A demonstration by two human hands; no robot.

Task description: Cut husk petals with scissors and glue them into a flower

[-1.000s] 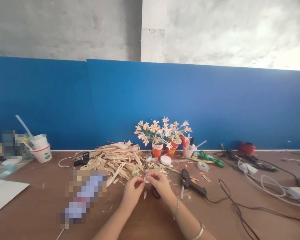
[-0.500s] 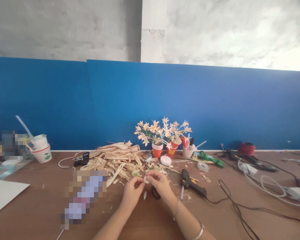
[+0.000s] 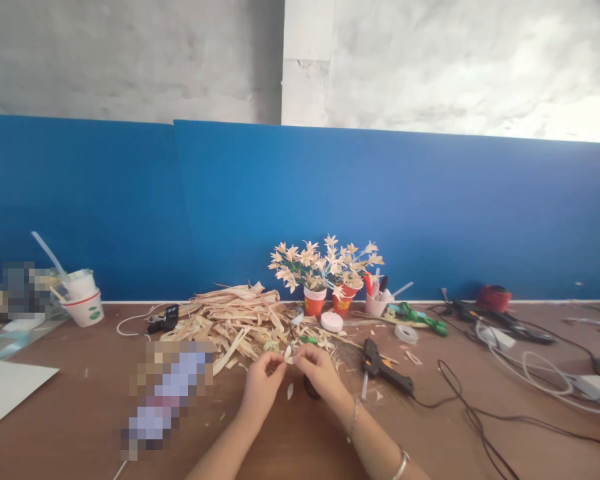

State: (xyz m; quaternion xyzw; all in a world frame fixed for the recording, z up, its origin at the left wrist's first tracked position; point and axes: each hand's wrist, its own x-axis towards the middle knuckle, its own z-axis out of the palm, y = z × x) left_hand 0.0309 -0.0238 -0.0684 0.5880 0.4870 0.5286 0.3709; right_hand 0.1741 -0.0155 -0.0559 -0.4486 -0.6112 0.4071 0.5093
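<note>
Over the brown table, my left hand point(image 3: 264, 380) and my right hand point(image 3: 319, 371) meet fingertip to fingertip. Between them is a small pale petal-shaped piece point(image 3: 289, 355), pinched by the fingers of both hands. Below the hands a single loose petal point(image 3: 290, 391) lies on the tabletop. Dark scissor-like loops point(image 3: 311, 387) show partly under my right hand. Just beyond my fingers spreads a heap of dried husk strips point(image 3: 240, 313), with a pale green roll point(image 3: 271, 347) at its near edge.
Behind the husks stand red paper cups point(image 3: 314, 303) of pale handmade flowers point(image 3: 330, 260). A black glue gun point(image 3: 386, 369) lies to the right, its cord point(image 3: 460, 393) trailing away. A tape roll point(image 3: 406, 334) sits beyond it. At left are a white cup point(image 3: 83, 311) and white paper point(image 3: 10, 393).
My right hand has shifted slightly, and its fingers have changed position on the petal piece. More of the piece shows now, and a green bit behind the hand has come into view.
</note>
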